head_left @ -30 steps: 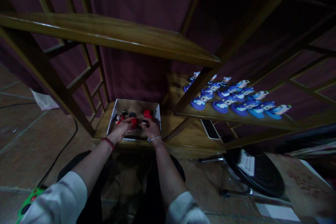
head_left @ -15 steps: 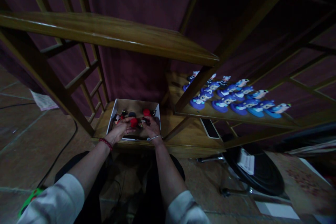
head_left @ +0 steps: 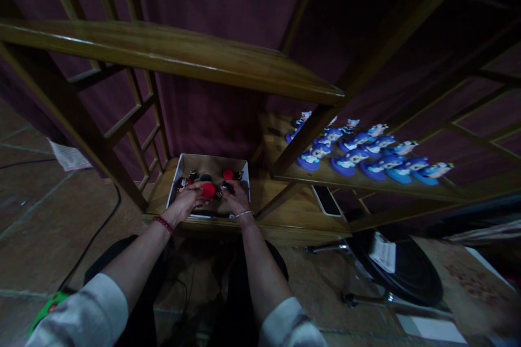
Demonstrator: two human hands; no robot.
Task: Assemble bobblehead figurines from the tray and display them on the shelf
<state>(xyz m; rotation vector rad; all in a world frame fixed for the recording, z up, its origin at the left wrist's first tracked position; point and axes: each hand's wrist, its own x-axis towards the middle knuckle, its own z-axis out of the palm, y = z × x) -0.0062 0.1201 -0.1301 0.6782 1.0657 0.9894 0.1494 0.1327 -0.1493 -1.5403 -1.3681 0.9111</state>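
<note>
Both of my hands are inside a shallow cardboard box [head_left: 214, 162] on the low wooden shelf. My left hand [head_left: 188, 200], with a red bead bracelet at the wrist, is closed on a red round base [head_left: 209, 190], whose flat face is turned up. In my right hand [head_left: 238, 200] the fingers are closed around a small dark figurine [head_left: 228, 188]; its details are too small and dim to make out. Around the hands in the box lie another red round base [head_left: 228, 174], a dark round piece [head_left: 205, 178] and several small dark figurines [head_left: 185, 182].
Several blue-based figurines [head_left: 345, 160] stand in rows on the higher shelf [head_left: 280, 165] at right. A phone [head_left: 326, 200] lies on the lower shelf. A wooden bar [head_left: 183, 59] crosses above my hands. A black round stool [head_left: 407, 271] stands at right; a cable [head_left: 97, 236] runs over the floor at left.
The red base in my left hand has turned so more of its flat face shows. My right hand has hardly moved. The whole view has shifted very slightly.
</note>
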